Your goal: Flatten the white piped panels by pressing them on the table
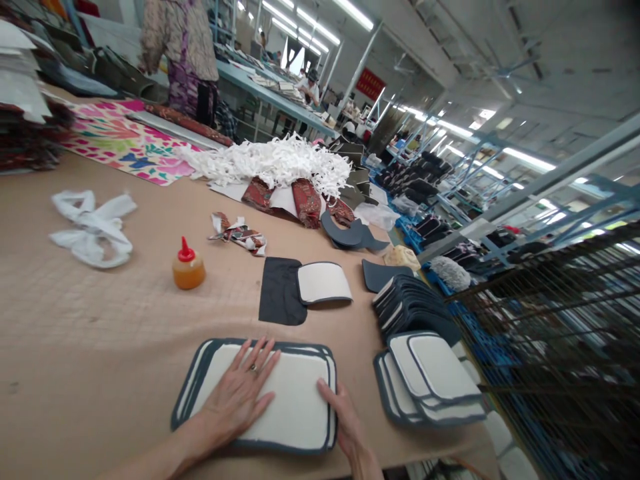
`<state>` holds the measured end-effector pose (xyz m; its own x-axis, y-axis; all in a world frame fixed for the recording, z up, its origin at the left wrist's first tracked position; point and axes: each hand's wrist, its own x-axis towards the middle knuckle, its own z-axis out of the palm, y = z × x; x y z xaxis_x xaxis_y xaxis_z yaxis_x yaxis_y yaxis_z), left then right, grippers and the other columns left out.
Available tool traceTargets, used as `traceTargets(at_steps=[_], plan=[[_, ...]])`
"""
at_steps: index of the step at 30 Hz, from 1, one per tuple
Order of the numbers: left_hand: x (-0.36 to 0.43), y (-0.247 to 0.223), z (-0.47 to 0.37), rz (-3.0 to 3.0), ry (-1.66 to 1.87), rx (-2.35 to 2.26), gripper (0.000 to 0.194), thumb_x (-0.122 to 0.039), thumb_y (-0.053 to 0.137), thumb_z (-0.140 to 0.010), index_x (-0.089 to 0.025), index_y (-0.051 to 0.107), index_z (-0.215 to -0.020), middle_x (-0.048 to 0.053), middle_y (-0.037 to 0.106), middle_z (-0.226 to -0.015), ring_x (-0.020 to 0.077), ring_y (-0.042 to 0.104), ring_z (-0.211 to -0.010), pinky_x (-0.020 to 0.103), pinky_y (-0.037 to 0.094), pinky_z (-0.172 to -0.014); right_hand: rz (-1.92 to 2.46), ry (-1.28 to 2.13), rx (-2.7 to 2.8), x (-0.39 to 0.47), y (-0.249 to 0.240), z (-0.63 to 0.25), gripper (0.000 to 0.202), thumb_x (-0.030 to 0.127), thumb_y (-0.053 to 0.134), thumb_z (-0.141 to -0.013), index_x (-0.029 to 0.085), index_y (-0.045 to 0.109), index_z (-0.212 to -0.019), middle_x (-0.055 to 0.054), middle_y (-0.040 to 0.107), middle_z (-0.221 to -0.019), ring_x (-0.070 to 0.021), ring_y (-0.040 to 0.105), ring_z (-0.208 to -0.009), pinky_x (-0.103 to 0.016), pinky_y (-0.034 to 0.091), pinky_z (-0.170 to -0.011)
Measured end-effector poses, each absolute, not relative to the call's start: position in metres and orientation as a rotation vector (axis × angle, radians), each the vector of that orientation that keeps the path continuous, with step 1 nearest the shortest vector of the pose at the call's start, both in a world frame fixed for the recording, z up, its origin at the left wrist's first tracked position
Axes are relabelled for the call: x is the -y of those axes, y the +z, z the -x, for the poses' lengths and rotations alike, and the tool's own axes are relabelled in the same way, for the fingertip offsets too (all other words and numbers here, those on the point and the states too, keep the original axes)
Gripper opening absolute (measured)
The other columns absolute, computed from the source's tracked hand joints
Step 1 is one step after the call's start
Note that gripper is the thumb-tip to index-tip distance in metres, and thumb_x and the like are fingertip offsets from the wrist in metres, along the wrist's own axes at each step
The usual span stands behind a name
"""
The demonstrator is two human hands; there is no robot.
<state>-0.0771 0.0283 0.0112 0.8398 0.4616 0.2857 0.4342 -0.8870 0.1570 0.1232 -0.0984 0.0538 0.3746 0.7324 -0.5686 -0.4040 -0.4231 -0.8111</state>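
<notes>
Brown worktable [115, 313] | near: white-faced panel stack [296, 400] | near right: second stack [444, 367] | left: white strip tangle [97, 222], red-nozzled squeeze bottle [189, 272]

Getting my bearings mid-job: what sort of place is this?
Probably a textile or sewn-goods workshop: a stack of pale, dark-edged panels in front, a heap of white strips beyond it, and a long blue table laden with flat pieces behind.

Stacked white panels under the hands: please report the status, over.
Left hand flat on panel stack; right hand at its right edge. Stack lying on brown table, layers slightly offset. Red-tipped bottle apart, not in the way.
</notes>
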Motion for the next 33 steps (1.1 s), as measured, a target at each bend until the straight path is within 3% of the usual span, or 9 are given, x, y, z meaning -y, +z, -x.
traceTargets(at_steps=[6,12,19,28,33], plan=[[-0.029,0.009,0.074,-2.903,0.434,-0.720,0.062,-0.032,0.046,-0.081,-0.018,0.023,-0.136,0.011,0.021,-0.143,0.0267,0.018,-0.130,0.046,0.008,-0.106,1.951,1.055,0.556,0.085,0.086,-0.088,0.051,0.044,0.065,-0.063,0.012,0.052,-0.100,-0.012,0.064,-0.095,-0.0271,0.059,-0.087,-0.038,0.048,-0.078],[-0.031,0.008,0.074,-2.952,0.523,-0.635,0.056,-0.032,0.044,-0.083,-0.014,0.029,-0.134,0.014,0.027,-0.140,0.0286,0.021,-0.129,0.047,0.011,-0.105,2.221,0.600,0.765,0.070,0.098,-0.045,0.057,0.037,0.059,-0.063,0.008,0.051,-0.111,-0.020,0.055,-0.111,-0.0352,0.049,-0.106,-0.045,0.036,-0.093],[-0.031,0.013,0.075,-3.063,0.629,-0.610,0.057,-0.037,0.043,-0.085,-0.015,0.027,-0.135,0.012,0.029,-0.140,0.0263,0.023,-0.128,0.043,0.006,-0.107,1.673,1.087,0.518,0.104,0.070,-0.116,0.057,0.040,0.062,-0.068,0.012,0.044,-0.115,-0.010,0.058,-0.110,-0.0241,0.054,-0.100,-0.037,0.043,-0.088],[-0.028,0.020,0.077,-3.073,0.485,-0.698,0.056,-0.032,0.040,-0.086,-0.015,0.024,-0.137,0.009,0.028,-0.141,0.0244,0.021,-0.129,0.041,0.007,-0.107,1.641,1.219,0.408,0.104,0.033,-0.134,0.058,0.041,0.071,-0.062,0.011,0.050,-0.107,-0.011,0.061,-0.105,-0.0256,0.055,-0.099,-0.037,0.043,-0.086],[-0.024,0.024,0.079,-3.030,0.466,-0.732,0.059,-0.029,0.045,-0.083,-0.016,0.023,-0.137,0.010,0.026,-0.142,0.0254,0.021,-0.129,0.042,0.006,-0.106,1.481,1.333,0.423,0.103,0.034,-0.135,0.051,0.044,0.065,-0.068,0.011,0.051,-0.103,-0.010,0.062,-0.101,-0.0233,0.056,-0.096,-0.035,0.042,-0.087]])
